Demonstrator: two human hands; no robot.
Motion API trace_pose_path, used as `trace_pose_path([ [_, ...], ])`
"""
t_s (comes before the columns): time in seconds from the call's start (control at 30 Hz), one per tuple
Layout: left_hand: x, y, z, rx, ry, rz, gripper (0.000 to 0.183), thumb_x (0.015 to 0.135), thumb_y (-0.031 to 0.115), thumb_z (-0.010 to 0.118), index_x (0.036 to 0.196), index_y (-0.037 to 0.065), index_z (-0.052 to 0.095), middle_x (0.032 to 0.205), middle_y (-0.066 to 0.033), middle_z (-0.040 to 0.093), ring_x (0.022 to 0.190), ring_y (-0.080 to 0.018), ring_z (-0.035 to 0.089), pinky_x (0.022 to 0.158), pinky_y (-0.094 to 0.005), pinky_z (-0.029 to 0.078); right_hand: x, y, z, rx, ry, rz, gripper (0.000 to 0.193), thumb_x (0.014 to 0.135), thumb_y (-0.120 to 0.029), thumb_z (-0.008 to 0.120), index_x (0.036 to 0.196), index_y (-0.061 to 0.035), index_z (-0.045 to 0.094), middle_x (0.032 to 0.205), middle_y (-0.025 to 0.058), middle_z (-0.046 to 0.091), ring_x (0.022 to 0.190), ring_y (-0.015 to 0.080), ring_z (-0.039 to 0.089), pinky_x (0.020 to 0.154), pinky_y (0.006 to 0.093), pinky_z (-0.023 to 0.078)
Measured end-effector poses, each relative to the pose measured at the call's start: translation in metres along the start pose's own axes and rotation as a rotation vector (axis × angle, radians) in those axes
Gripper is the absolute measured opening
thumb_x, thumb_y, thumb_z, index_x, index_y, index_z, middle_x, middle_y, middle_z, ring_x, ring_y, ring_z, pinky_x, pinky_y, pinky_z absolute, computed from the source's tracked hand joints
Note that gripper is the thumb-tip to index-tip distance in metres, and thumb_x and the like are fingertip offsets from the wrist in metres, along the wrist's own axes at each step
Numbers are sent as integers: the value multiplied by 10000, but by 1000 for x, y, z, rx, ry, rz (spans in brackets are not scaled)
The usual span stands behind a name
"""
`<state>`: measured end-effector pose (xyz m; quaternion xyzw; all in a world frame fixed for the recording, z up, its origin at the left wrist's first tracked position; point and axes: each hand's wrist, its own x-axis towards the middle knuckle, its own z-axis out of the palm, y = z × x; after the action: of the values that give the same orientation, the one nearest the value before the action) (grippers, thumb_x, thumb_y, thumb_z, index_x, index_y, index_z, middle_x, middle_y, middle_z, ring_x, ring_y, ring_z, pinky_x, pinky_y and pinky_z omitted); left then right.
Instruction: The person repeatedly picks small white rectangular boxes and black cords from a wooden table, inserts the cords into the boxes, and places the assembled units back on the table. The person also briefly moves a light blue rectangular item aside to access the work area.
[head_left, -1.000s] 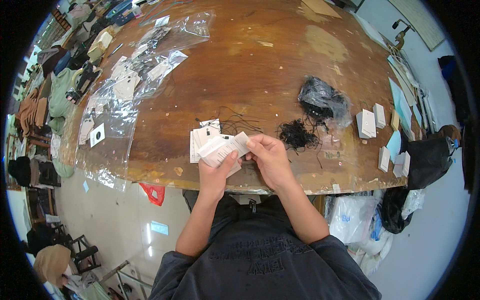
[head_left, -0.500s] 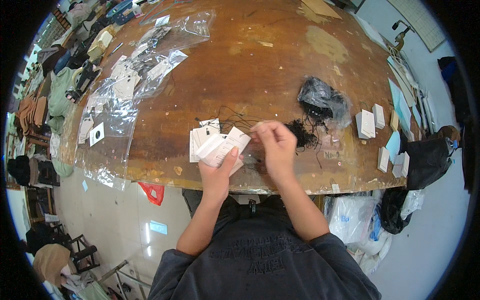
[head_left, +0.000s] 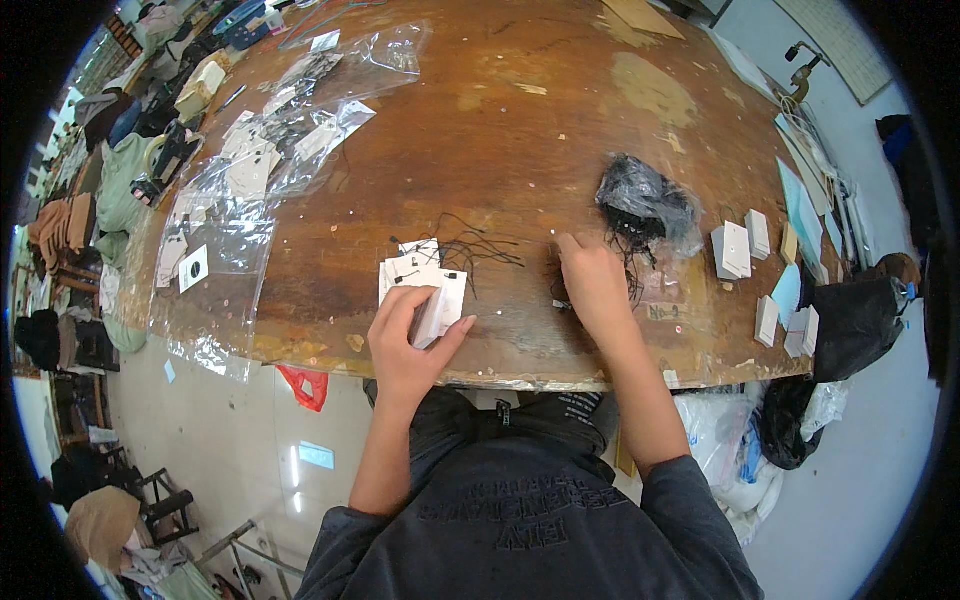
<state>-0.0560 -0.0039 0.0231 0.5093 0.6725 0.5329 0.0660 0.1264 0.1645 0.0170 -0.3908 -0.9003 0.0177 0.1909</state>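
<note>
My left hand (head_left: 400,335) is closed round a small stack of white hang tags (head_left: 432,318), thumb on the right side, close to the table's front edge. Just beyond it lies a pile of strung white tags (head_left: 408,268), whose thin black strings (head_left: 470,245) trail off to the right. My right hand (head_left: 592,285) rests at a heap of loose black strings (head_left: 634,285), its fingers curled down and largely covering the heap. What the fingertips grip there is hidden. Behind that hand sits a clear plastic bag of black strings (head_left: 645,200).
Stacks of white tags (head_left: 733,250) stand at the right, near a black bag (head_left: 850,325). Clear plastic bags (head_left: 225,290) with more tags spread along the left of the wooden table (head_left: 480,150). A clamp (head_left: 800,75) is at the far right edge.
My right hand has left the tag's string and moved right to the black string heap. My left hand has lowered the tag stack onto the pile; one strung tag now lies on top.
</note>
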Motion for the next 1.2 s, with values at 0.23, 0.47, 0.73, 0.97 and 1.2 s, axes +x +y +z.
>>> trace_pose_path([
  [0.23, 2, 5, 2, -176, 16, -87, 219, 765, 34, 745, 940, -10, 621, 871, -90, 608, 756, -174, 595, 669, -278, 470, 2, 12, -57, 802, 330, 295, 94, 863, -48, 661, 934, 12, 674, 894, 78, 675, 802, 145, 620, 746, 271, 492],
  [0.47, -5, 12, 7, -418, -47, -254, 147, 823, 31, 689, 944, -25, 627, 869, -58, 596, 754, -118, 551, 669, -244, 439, 17, 8, -58, 1256, 315, 425, 73, 935, -19, 518, 972, -17, 581, 770, 28, 550, 682, 102, 561, 632, 243, 462],
  [0.73, -7, 16, 15, -587, -125, -234, 135, 858, 12, 638, 986, -30, 641, 976, -64, 631, 861, -97, 569, 749, -237, 455, 8, -12, -69, 1098, 766, 65, 150, 938, 39, 484, 906, 11, 628, 923, 58, 532, 692, 111, 570, 619, 235, 489],
  [0.97, -14, 26, 41, -979, -442, -527, 210, 889, 121, 670, 1060, 5, 634, 968, -47, 663, 832, -98, 616, 736, -259, 502, -12, -53, -46, 903, 154, -133, 156, 910, -43, 575, 1008, 24, 676, 903, 123, 678, 916, 240, 643, 842, 358, 502],
  [1.2, -26, 22, 46, -893, -618, -512, 236, 902, 176, 667, 1077, 30, 610, 986, -28, 674, 875, -97, 610, 752, -263, 505, -2, -32, -61, 1913, 407, 469, 226, 950, -91, 584, 1145, 21, 610, 917, 92, 667, 574, 73, 504, 523, 196, 419],
])
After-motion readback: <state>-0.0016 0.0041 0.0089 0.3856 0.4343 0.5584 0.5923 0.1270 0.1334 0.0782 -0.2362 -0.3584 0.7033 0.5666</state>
